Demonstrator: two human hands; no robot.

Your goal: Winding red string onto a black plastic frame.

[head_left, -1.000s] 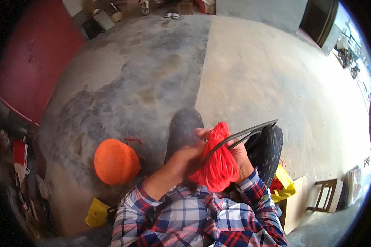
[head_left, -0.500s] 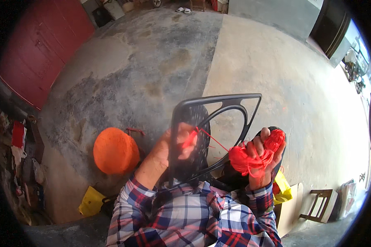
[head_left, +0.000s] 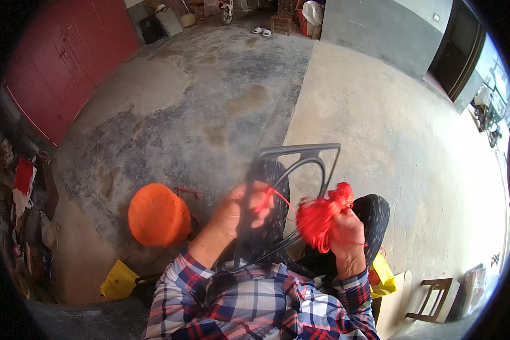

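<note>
My left hand [head_left: 239, 208] grips the left side of a dark grey plastic frame [head_left: 300, 152] and pinches a red strand against it. A bundle of red yarn [head_left: 318, 214] is clutched in my right hand [head_left: 347, 232], just right of the frame. A thin red strand [head_left: 283, 199] runs from the left hand across to the bundle. The frame stands upright over my dark-trousered knees [head_left: 374, 215]. Plaid sleeves [head_left: 255, 300] cover both forearms.
A round orange ball of yarn [head_left: 157, 215] lies on the concrete floor [head_left: 209, 113] to my left. A yellow bag [head_left: 118, 281] sits lower left, another yellow item [head_left: 383, 275] by my right knee. A wooden stool [head_left: 430, 300] stands lower right. Red doors [head_left: 62, 62] are far left.
The right hand with the red bundle has moved left, toward the frame, and the strand between the hands is shorter. The frame has stayed upright in the left hand.
</note>
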